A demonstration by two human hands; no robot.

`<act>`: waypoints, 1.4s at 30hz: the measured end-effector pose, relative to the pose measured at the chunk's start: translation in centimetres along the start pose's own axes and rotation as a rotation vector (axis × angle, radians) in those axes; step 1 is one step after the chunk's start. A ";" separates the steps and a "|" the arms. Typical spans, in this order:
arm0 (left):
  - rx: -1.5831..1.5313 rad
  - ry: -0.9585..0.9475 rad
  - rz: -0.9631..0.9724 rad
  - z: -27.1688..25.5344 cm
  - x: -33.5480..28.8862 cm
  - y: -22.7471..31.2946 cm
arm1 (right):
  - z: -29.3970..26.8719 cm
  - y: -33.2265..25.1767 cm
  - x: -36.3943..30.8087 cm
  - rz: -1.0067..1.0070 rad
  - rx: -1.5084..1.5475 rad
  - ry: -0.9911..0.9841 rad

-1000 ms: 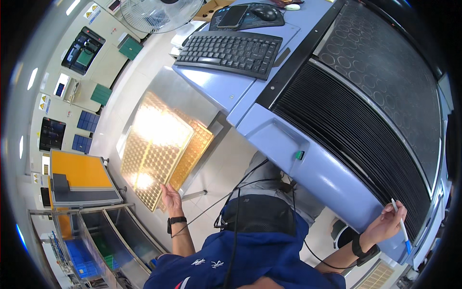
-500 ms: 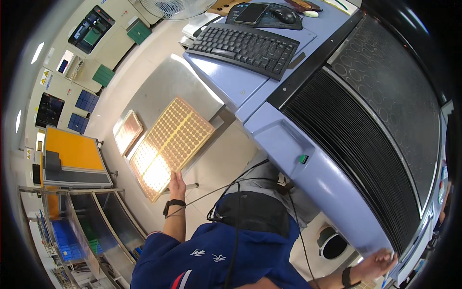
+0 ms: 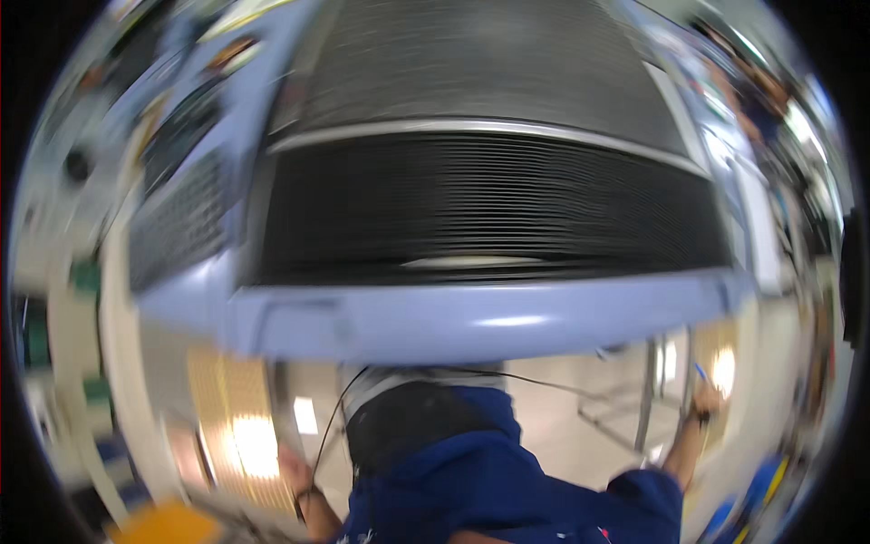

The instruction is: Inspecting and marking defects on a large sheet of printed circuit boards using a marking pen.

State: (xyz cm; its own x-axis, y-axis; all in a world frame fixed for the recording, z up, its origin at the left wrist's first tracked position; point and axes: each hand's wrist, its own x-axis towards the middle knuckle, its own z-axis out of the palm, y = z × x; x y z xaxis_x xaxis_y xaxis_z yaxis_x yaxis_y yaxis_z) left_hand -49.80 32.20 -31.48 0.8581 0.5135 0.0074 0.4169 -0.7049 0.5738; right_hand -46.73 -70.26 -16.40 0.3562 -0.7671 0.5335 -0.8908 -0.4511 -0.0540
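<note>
The picture is smeared by motion. At lower left, my left hand [image 3: 292,467] is at the edge of a gold-coloured panel [image 3: 231,390] with a grid pattern and bright glare; its fingers are too blurred to read. Beside that panel lies a smaller copper-coloured panel [image 3: 184,449]. On the right, my right hand [image 3: 708,397] is closed around a slim blue pen-like stick [image 3: 700,371]. Right next to it shows another gold-coloured surface [image 3: 722,370] with glare, its outline blurred.
In front of me stands a blue-grey machine [image 3: 489,313] with black ribbed bellows [image 3: 494,208] and a dark bed [image 3: 498,63]. A keyboard [image 3: 181,213] is at its left side. A black cable [image 3: 340,408] hangs beside my body.
The view has swung right, bringing the machine to the middle. My right hand, with the stick, now appears beside a gold-coloured surface; my left hand remains by the left panel.
</note>
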 end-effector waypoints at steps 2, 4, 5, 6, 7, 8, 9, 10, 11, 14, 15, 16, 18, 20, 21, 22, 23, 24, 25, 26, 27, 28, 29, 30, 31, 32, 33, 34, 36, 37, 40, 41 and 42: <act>-0.122 0.032 -0.026 -0.8 2.2 0.4 | 0.6 0.5 -1.7 -0.121 -0.092 -0.055; -0.489 0.250 -0.420 0.3 8.1 7.5 | 0.4 0.4 -3.8 -0.185 -0.145 -0.089; -0.538 0.314 -0.393 -0.1 11.3 10.9 | 0.2 1.0 -5.6 -0.179 -0.158 -0.116; -0.575 0.362 -0.328 -0.5 14.3 14.3 | 0.1 1.9 -7.2 -0.180 -0.181 -0.132; -0.601 0.441 -0.241 -2.1 16.7 17.3 | -1.0 -0.7 -8.2 0.018 -0.061 -0.266; -0.639 0.504 -0.168 -3.5 18.7 20.0 | -2.0 -1.1 -9.3 -0.009 -0.104 -0.285; -0.679 0.570 -0.086 -4.9 20.6 22.3 | -3.0 -1.4 -10.4 -0.036 -0.152 -0.289; -0.728 0.623 -0.011 -5.9 22.6 24.8 | -2.8 -1.0 -11.3 -0.095 -0.155 -0.198; -0.774 0.679 0.055 -7.2 24.3 26.8 | -2.9 -0.7 -12.2 -0.164 -0.155 -0.105; -0.935 0.800 0.184 -10.7 28.7 31.2 | -3.0 1.4 -13.2 0.065 -0.042 -0.121; -0.980 0.821 0.219 -11.6 29.8 32.2 | -3.7 1.9 -12.2 0.050 0.080 0.020; -1.047 0.836 0.234 -12.2 31.1 33.3 | -4.5 3.2 -10.1 0.109 -0.113 0.041; -1.112 0.812 0.288 -12.9 32.3 35.3 | -10.6 2.0 -3.6 0.033 -0.180 0.222; -1.087 0.652 0.365 -11.8 33.3 37.1 | -17.5 4.4 3.2 -0.028 0.105 0.348; -1.054 0.562 0.425 -11.0 33.6 38.3 | -21.2 4.4 6.0 0.066 -0.014 0.399; -1.004 0.478 0.493 -10.9 33.4 39.6 | -25.5 3.1 8.2 0.108 -0.003 0.392; -0.968 0.452 0.505 -10.5 32.9 41.4 | -29.7 2.5 10.0 0.218 -0.131 0.469; -0.940 0.422 0.504 -9.9 32.1 43.0 | -33.6 3.1 11.8 0.256 0.117 0.549; -0.914 0.402 0.494 -9.3 31.4 43.8 | -37.0 1.1 12.4 0.277 0.543 0.499; -0.812 0.355 0.428 -9.5 30.9 44.1 | -40.0 -0.9 12.9 0.336 0.963 0.478; -0.770 0.331 0.392 -9.6 30.6 44.7 | -41.8 -6.2 11.3 0.310 1.373 0.460; -0.732 0.305 0.343 -9.5 30.6 44.7 | -43.3 -7.8 10.4 0.262 1.434 0.396; -0.690 0.288 0.296 -9.7 30.5 44.4 | -44.2 -9.8 9.4 0.217 1.501 0.322; -0.705 0.240 0.289 -9.6 30.8 43.7 | -44.4 -12.4 8.0 0.187 1.429 0.261; -0.730 0.226 0.278 -9.7 30.3 43.8 | -43.7 -11.6 7.1 0.154 1.434 0.191; -0.752 0.216 0.256 -9.7 30.1 44.4 | -42.6 -13.0 6.0 -0.087 1.651 0.093; -0.774 0.209 0.233 -9.6 29.9 44.9 | -42.8 -15.1 5.4 -0.070 1.726 0.130; -0.719 0.215 0.248 -9.6 29.5 45.4 | -42.3 -19.6 4.0 -0.035 1.811 0.165; -0.686 0.221 0.291 -9.0 29.9 45.0 | -42.0 -24.6 2.8 -0.062 1.953 0.090; -0.643 0.213 0.300 -8.6 30.3 44.2 | -41.7 -25.7 2.6 -0.117 2.008 -0.012; -0.674 0.182 0.204 -7.8 34.1 38.2 | -40.5 -29.7 2.7 -0.161 2.113 -0.151; -0.705 0.226 0.209 -9.0 33.1 37.8 | -39.8 -31.9 3.2 -0.156 2.151 -0.185; -0.741 0.231 0.220 -8.8 32.8 38.5 | -39.8 -33.1 3.2 -0.179 2.168 -0.220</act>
State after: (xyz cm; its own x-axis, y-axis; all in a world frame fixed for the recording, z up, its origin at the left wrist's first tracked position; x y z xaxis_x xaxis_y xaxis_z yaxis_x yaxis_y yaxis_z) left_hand -8.27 26.20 -1.93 0.7795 0.5466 0.3059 -0.1312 -0.3351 0.9330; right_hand -27.33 -39.62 20.66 0.5338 -0.6244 0.5702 0.7001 -0.0518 -0.7121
